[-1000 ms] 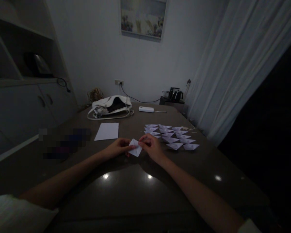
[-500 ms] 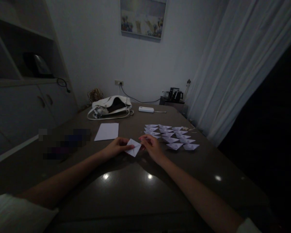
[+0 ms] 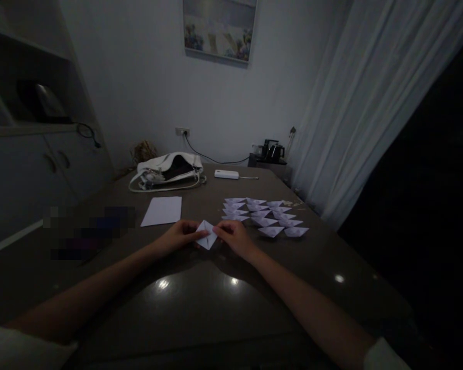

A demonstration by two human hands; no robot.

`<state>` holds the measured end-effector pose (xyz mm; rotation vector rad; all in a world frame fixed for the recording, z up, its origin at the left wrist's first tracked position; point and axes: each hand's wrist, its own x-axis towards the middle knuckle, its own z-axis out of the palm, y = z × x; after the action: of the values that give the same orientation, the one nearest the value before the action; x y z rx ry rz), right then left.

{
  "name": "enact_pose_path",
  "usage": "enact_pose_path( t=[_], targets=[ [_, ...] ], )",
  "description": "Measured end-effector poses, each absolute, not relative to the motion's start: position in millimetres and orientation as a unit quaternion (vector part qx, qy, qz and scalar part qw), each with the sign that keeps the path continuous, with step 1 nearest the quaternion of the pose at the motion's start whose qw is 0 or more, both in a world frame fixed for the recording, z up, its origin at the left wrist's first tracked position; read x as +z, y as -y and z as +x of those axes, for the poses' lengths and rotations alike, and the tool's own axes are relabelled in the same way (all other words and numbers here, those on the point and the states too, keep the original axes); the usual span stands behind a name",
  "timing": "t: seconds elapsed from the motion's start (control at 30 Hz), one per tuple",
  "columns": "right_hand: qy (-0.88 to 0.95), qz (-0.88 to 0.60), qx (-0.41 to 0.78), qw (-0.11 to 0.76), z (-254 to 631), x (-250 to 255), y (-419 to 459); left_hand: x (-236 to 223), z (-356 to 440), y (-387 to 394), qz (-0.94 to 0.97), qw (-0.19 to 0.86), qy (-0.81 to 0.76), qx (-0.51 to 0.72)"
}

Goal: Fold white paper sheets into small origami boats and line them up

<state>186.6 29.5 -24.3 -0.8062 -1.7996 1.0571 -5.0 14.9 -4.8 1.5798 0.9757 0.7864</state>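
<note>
The right hand (image 3: 236, 237) has brought its thumb down onto the right corner of the folded paper (image 3: 208, 243) since half a second ago. It pinches that corner, while the left hand (image 3: 180, 234) pinches the left side, thumb on top; the fingers behind the paper are largely hidden. The folded paper sits between both hands, over the table (image 3: 200, 313). To its right and beyond stand rows of paper boats (image 3: 270, 232). Beyond it leftward lies white paper (image 3: 162, 210), single or stacked unclear; farther, an open white bag (image 3: 170, 168), its inside too dark to read. Left of it, pixelation masks something.
</note>
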Motion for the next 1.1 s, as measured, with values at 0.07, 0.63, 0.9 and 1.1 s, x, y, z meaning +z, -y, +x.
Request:
enact_pose_path(
  t=[0.07,0.63,0.9,1.1],
  targets=[
    [0.712,-0.331,0.419,0.457,187.5,-22.3,-29.7,-5.3,-5.3,-16.1,0.660,0.523,-0.419,0.338],
    [0.766,-0.323,0.416,0.369,188.7,-26.0,-24.7,-16.5,-8.5,-17.8,0.734,0.489,-0.389,0.267],
    [0.752,-0.340,0.412,0.387,187.0,-29.3,-28.7,-15.0,-8.1,-16.4,0.758,0.424,-0.430,0.248],
    [0.741,-0.346,0.430,0.383,188.1,-22.2,-25.1,-7.7,-9.1,-16.3,0.779,0.341,-0.454,0.264]
  ],
)
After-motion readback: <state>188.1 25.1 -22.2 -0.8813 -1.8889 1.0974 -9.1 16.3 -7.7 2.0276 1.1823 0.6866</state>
